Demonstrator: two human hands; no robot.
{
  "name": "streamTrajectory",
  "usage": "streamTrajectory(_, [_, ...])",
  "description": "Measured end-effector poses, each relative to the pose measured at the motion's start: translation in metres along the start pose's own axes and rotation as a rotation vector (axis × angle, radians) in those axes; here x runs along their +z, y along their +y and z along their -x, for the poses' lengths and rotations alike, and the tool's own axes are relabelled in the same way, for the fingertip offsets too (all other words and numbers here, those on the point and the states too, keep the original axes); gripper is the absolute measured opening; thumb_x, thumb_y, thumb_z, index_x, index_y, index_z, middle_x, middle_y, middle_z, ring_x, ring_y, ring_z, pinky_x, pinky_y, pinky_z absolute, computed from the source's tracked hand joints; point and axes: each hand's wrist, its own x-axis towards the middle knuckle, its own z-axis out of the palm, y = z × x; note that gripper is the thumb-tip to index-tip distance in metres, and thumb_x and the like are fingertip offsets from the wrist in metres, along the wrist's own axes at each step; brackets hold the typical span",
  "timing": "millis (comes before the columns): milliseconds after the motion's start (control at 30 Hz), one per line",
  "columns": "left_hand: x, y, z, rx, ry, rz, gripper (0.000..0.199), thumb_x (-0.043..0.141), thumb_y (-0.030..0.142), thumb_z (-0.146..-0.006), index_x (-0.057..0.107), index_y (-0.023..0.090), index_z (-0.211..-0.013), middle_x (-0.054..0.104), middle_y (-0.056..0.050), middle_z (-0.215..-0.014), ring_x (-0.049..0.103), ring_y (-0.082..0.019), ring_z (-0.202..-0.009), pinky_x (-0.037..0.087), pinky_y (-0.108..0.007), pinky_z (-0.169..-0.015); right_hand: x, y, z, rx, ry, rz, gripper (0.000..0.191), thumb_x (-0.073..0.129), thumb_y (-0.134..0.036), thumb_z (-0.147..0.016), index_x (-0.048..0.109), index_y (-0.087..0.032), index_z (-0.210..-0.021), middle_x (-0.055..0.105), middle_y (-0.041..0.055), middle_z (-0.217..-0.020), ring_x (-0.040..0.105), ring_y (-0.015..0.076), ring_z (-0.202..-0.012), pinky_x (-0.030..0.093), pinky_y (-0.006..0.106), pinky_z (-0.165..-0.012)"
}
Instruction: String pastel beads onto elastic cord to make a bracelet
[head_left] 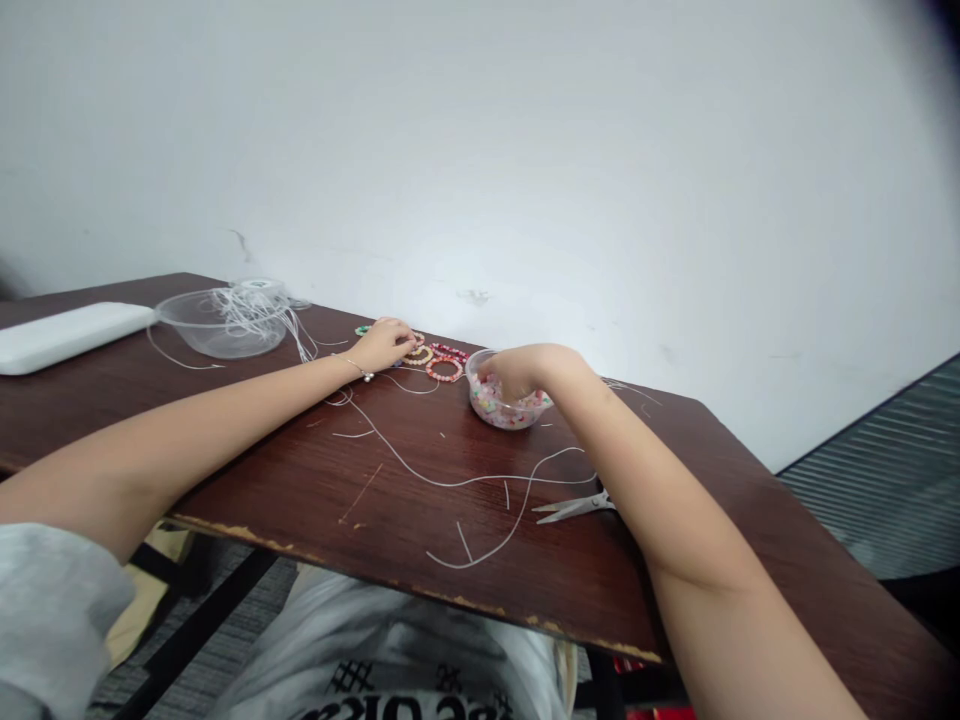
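Note:
My left hand [385, 343] lies palm down at the back of the table, its fingers curled over a group of beaded bracelets. An orange-red bracelet [444, 369] and a yellow one [418, 355] lie beside its fingertips. What those fingers hold, if anything, is hidden. My right hand [519, 370] reaches down into a small clear bowl [501, 418] full of mixed pale and coloured beads. Its fingertips are buried among the beads and out of sight. A long white cord [420, 478] curves across the table in front of both hands.
Scissors [574, 507] lie with blades apart, partly behind my right forearm. At the left stand a clear bowl [187, 325] with white cords [251, 308] and a white case [75, 335]. Short cord scraps dot the dark table [300, 480]. A wall [480, 180] borders the back.

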Motion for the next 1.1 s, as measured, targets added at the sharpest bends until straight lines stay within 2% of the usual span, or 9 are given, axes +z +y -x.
streamTrajectory(167, [0.001,-0.002,-0.001,0.015,-0.01,-0.005,0.036,0.041,0.039,-0.084,0.069,0.017,-0.077,0.068,-0.008,-0.09,0.056,-0.023,-0.093,0.04,-0.038,-0.09,-0.001,0.001,-0.001,-0.008,-0.044,-0.011,0.076,0.062,-0.02,-0.061,0.044,-0.021,-0.134,0.062,0.0118,-0.113,0.063,0.0264,-0.082,0.05,0.033,-0.06])
streamTrajectory(267, [0.001,-0.001,-0.001,0.039,-0.021,-0.008,0.037,0.041,0.04,-0.086,0.069,0.017,-0.081,0.067,-0.008,-0.09,0.056,-0.023,-0.092,0.04,-0.039,-0.089,-0.001,0.002,-0.004,-0.024,-0.053,-0.005,0.076,0.061,-0.016,-0.059,0.044,-0.019,-0.133,0.063,0.012,-0.109,0.063,0.025,-0.08,0.048,0.03,-0.057])
streamTrajectory(400, [0.0,0.004,0.0,0.134,-0.054,-0.004,0.039,0.039,0.042,-0.088,0.068,0.017,-0.095,0.066,-0.009,-0.103,0.054,-0.023,-0.101,0.038,-0.04,-0.095,0.0,0.001,-0.006,-0.023,-0.054,0.009,0.073,0.058,-0.011,-0.059,0.046,-0.017,-0.13,0.062,0.013,-0.11,0.063,0.0241,-0.079,0.046,0.028,-0.056])
streamTrajectory(500, [0.0,0.009,0.0,0.231,-0.129,-0.01,0.038,0.042,0.045,-0.088,0.067,0.02,-0.102,0.062,-0.007,-0.115,0.048,-0.023,-0.114,0.033,-0.038,-0.101,-0.001,0.001,-0.007,-0.018,-0.057,0.01,0.071,0.059,-0.011,-0.06,0.046,-0.017,-0.13,0.059,0.013,-0.117,0.062,0.0244,-0.082,0.046,0.027,-0.057])
streamTrajectory(600, [0.001,0.01,0.0,0.275,-0.196,-0.064,0.042,0.038,0.047,-0.091,0.063,0.02,-0.112,0.058,-0.008,-0.123,0.04,-0.026,-0.123,0.029,-0.041,-0.104,-0.001,0.001,-0.009,-0.003,-0.069,0.009,0.07,0.06,-0.013,-0.063,0.047,-0.018,-0.131,0.058,0.0124,-0.121,0.062,0.0252,-0.086,0.048,0.029,-0.059])
streamTrajectory(867, [0.0,0.01,0.0,0.303,-0.193,-0.092,0.045,0.033,0.047,-0.093,0.062,0.017,-0.108,0.059,-0.01,-0.114,0.045,-0.024,-0.112,0.033,-0.038,-0.098,-0.002,-0.011,-0.014,0.06,-0.102,0.022,0.073,0.072,-0.018,-0.061,0.049,-0.013,-0.13,0.054,0.014,-0.126,0.059,0.0306,-0.099,0.051,0.037,-0.075])
streamTrajectory(967, [0.0,0.01,-0.001,0.301,-0.197,-0.088,0.044,0.033,0.047,-0.093,0.063,0.018,-0.106,0.059,-0.01,-0.112,0.046,-0.024,-0.111,0.034,-0.038,-0.097,-0.001,-0.013,-0.019,0.096,-0.125,0.025,0.071,0.077,-0.022,-0.056,0.056,-0.01,-0.123,0.059,0.0148,-0.117,0.06,0.0319,-0.098,0.05,0.04,-0.08])
streamTrajectory(1100, [0.0,0.011,-0.001,0.299,-0.197,-0.081,0.042,0.033,0.047,-0.093,0.063,0.018,-0.105,0.058,-0.01,-0.111,0.047,-0.024,-0.109,0.034,-0.037,-0.095,0.002,-0.011,-0.026,0.128,-0.113,-0.009,0.062,0.081,-0.022,-0.051,0.065,-0.008,-0.11,0.065,0.0148,-0.101,0.062,0.033,-0.093,0.05,0.042,-0.079])
